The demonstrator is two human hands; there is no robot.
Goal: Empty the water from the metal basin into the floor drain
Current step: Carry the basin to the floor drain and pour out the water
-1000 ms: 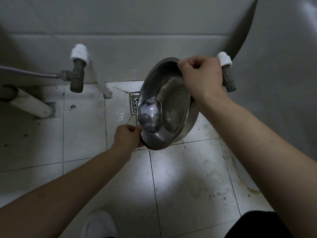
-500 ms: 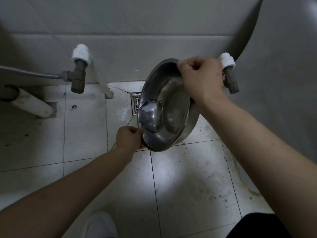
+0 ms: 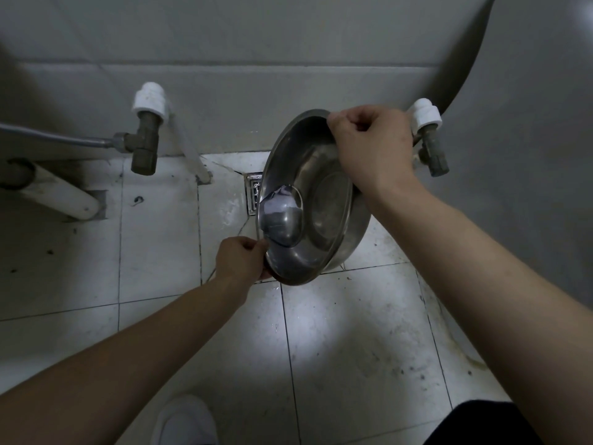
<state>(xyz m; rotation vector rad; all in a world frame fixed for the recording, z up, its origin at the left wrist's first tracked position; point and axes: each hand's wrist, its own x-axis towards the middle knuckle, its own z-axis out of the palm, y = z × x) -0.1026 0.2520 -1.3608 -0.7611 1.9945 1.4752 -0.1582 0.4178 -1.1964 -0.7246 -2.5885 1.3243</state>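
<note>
**The basin stays tipped, and the water is still in it**

The metal basin (image 3: 324, 200) is held up in the air, tipped steeply on its side, with its low edge right over the floor drain (image 3: 253, 191). A small pool of water (image 3: 282, 220) sits against that low edge. In the last second the basin has hardly moved, and the pool looks about as big as before. It just shines a bit whiter now. A thin line hangs below the rim, but it is too small to tell if it is running water.

The left hand (image 3: 240, 261) pinches the bottom rim with curled fingers. The right hand (image 3: 369, 146) has its fingers curled over the top rim. Both have kept the same hold.

So the pour looks slow. The job is likely near its end, but the basin may need more tilt to get the last water out.

Wet, marked floor tiles (image 3: 353, 332) lie under it, with a pipe valve (image 3: 146, 139) on the wall to the left.
</note>
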